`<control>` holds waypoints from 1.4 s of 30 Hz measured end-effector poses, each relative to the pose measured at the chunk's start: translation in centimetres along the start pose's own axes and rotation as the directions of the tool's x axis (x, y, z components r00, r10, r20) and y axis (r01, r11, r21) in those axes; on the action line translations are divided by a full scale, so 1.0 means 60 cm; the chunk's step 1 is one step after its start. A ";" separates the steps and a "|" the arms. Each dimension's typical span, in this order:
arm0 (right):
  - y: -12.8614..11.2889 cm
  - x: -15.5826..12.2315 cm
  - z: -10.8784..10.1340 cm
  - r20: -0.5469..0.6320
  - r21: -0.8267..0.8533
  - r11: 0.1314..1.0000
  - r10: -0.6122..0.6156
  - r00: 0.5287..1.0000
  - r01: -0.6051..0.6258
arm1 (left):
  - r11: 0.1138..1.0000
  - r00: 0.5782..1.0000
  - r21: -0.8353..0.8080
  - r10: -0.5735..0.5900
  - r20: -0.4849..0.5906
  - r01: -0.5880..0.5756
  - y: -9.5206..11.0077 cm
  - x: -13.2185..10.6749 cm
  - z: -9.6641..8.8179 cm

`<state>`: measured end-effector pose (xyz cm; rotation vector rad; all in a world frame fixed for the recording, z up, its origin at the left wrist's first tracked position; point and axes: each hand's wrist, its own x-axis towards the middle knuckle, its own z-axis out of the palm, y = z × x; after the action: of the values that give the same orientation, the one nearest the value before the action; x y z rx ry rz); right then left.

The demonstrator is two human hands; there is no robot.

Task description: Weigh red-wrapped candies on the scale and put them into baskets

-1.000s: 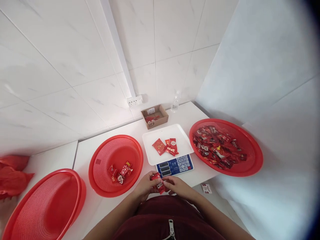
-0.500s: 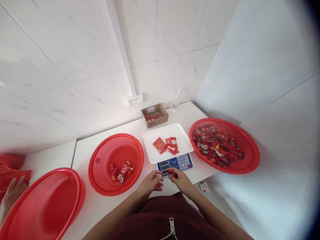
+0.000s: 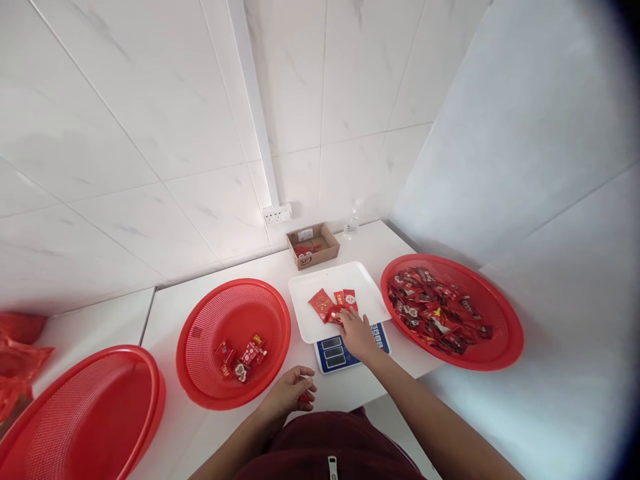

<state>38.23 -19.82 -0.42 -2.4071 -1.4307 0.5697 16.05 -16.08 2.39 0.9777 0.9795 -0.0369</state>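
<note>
My right hand (image 3: 358, 335) reaches over the near edge of the white weighing tray (image 3: 307, 328), its fingertips on a red wrapped candy (image 3: 334, 315). Beside those fingertips, on the tray, lie a flat red packet (image 3: 321, 304) with gold print and a candy with a white label (image 3: 350, 299). The blue scale (image 3: 335, 355) under the tray is partly hidden by my right hand. My left hand (image 3: 293, 393) is in front of the scale near the table edge, fingers curled round a small red candy (image 3: 304, 398) that is mostly hidden.
On the right a red basket (image 3: 505, 333) holds many red wrapped candies. A red basket (image 3: 187, 333) on the left has several pieces. Stacked red baskets (image 3: 150, 400) stand further left, near red bags (image 3: 20, 353). A cardboard box (image 3: 323, 255) and a clear bottle (image 3: 353, 221) are behind.
My right hand has moved forward from in front of the scale to the tray, carrying a red candy. My left hand has drawn back slightly. Another person's hand at far left has gone from view.
</note>
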 end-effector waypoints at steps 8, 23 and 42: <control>-0.042 0.007 0.011 0.017 0.017 0.985 -0.174 0.985 0.174 | 1.000 1.000 -0.008 0.010 -0.024 -0.010 -0.004 -0.004 -0.020; -0.014 0.011 -0.024 -0.011 0.036 0.997 0.061 0.998 -0.061 | 1.000 0.999 0.004 0.021 -0.046 -0.021 -0.021 -0.008 -0.051; -0.105 -0.147 0.058 0.157 0.662 0.743 -0.006 0.988 -0.100 | 0.984 0.992 -0.173 -0.029 0.121 0.049 -0.008 -0.035 -0.060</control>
<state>27.94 -24.51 0.92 -1.8400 -0.9668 1.0850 12.16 -14.58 2.90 0.7855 0.8775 -0.0400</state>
